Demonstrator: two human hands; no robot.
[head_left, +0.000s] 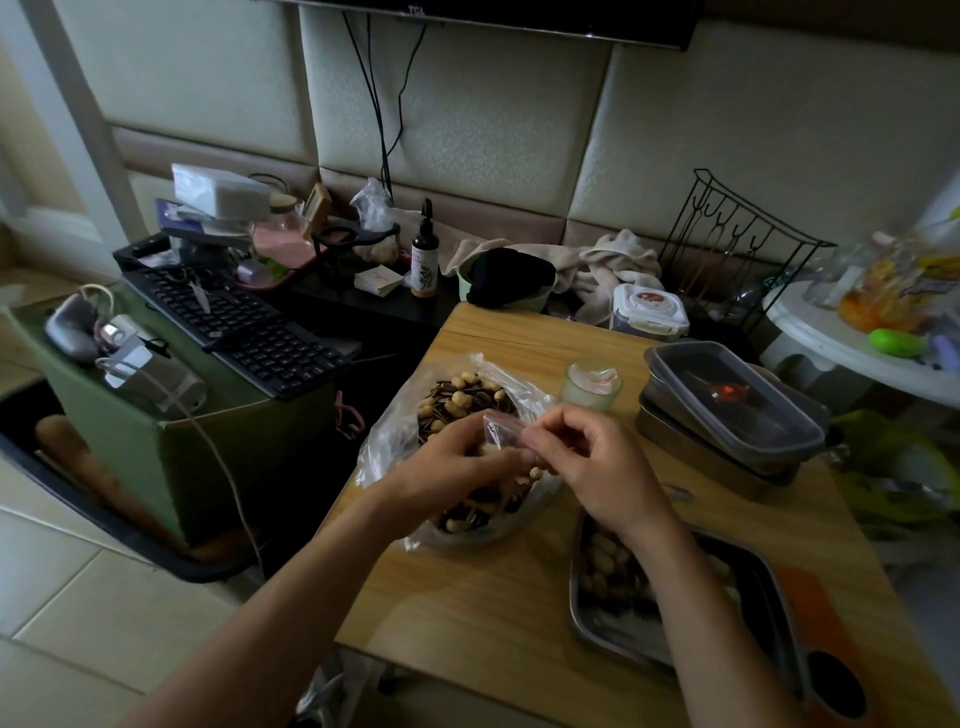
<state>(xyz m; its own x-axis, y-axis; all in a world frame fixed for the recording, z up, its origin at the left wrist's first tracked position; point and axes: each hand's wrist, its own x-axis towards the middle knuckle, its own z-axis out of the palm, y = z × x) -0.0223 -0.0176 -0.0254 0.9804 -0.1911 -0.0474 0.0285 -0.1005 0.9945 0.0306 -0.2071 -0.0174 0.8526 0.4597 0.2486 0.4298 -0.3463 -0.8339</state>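
Note:
A large clear plastic bag (410, 415) of peanuts and striped sunflower seeds lies open on the wooden table (493, 613). Over it, both my hands hold a small zip bag (501, 428) with a red seal strip. My left hand (457, 467) grips its lower left side with curled fingers. My right hand (587, 457) pinches its top right edge at the seal. What is inside the small bag is mostly hidden by my fingers. A steel tray (613, 623) with peanuts sits under my right forearm.
Stacked lidded containers (732, 410) and a small glass cup (592, 387) stand beyond my hands. A locking-lid box (649, 309), a cloth and a wire rack (737, 244) are at the back. Left of the table a keyboard (244, 322) lies on a green box.

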